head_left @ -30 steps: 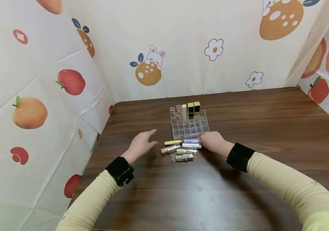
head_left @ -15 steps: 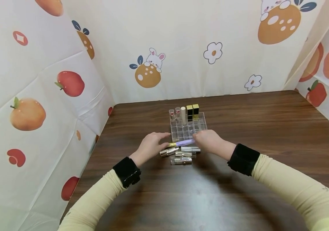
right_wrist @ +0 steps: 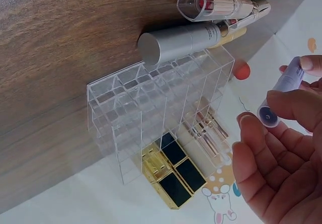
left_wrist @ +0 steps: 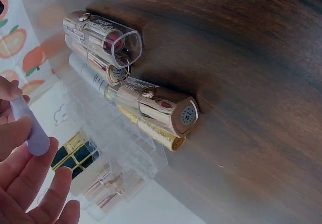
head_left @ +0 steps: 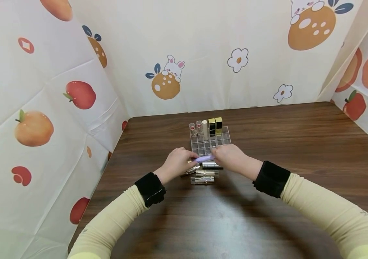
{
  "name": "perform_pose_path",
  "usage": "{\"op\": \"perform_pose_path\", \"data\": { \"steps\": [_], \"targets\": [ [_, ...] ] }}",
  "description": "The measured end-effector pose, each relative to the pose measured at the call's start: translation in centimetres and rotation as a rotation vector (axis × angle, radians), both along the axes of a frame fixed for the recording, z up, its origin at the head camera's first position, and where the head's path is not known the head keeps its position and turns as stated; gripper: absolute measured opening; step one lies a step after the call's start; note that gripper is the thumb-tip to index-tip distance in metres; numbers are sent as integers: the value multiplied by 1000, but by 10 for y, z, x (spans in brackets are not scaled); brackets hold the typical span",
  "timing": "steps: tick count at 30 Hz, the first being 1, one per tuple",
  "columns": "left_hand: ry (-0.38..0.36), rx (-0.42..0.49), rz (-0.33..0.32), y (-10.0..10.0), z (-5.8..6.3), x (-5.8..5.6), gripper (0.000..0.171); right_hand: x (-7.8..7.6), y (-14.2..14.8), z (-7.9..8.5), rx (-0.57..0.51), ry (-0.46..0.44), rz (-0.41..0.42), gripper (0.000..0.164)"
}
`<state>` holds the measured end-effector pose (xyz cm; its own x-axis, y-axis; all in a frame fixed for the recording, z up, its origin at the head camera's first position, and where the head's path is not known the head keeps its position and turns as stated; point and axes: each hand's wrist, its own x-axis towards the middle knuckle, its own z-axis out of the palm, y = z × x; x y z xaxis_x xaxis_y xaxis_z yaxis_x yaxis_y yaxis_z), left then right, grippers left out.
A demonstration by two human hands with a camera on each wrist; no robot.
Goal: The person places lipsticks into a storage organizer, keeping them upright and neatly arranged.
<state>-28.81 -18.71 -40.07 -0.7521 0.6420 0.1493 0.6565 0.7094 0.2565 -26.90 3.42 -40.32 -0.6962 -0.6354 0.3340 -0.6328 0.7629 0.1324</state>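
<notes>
A white cloth backdrop (head_left: 203, 28), printed with fruit, flowers and rabbits and creased at the left, encloses a dark brown, wood-grained counter (head_left: 284, 140) with a soft sheen. Toward its far side stands a transparent plastic rack (head_left: 200, 146) divided into square compartments. The left hand (head_left: 178, 162) and right hand (head_left: 230, 156) meet before it, pinching opposite ends of a smooth, pale lilac cylindrical tube (head_left: 204, 158). The rack's back row holds two square-sided black-and-gold cases (right_wrist: 175, 171), a plain cream cylinder (head_left: 205, 129) and two clear-capped tubes (head_left: 195, 128). Loose on the counter, between rack and person, lie three shiny rose-gold tubes (left_wrist: 161, 105) with clear plastic parts, a matte silver-grey cylinder (right_wrist: 181, 43) and a slender, glitter-textured gold tube (left_wrist: 158, 132). The lilac tube is near the rack's front edge, apart from these.
</notes>
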Motion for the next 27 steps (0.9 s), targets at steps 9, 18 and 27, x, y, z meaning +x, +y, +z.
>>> {"op": "perform_pose_path", "data": {
  "steps": [9,18,27],
  "targets": [
    [-4,-15,-13,3,-1,-3,15,-6,3,7,-163,-231,16,7],
    [-57,102,31,5,-1,-3,15,-16,13,5,-780,-684,-113,18],
    [-93,101,59,11,-4,-9,20,-16,15,12,-800,-674,-104,19]
  ]
}}
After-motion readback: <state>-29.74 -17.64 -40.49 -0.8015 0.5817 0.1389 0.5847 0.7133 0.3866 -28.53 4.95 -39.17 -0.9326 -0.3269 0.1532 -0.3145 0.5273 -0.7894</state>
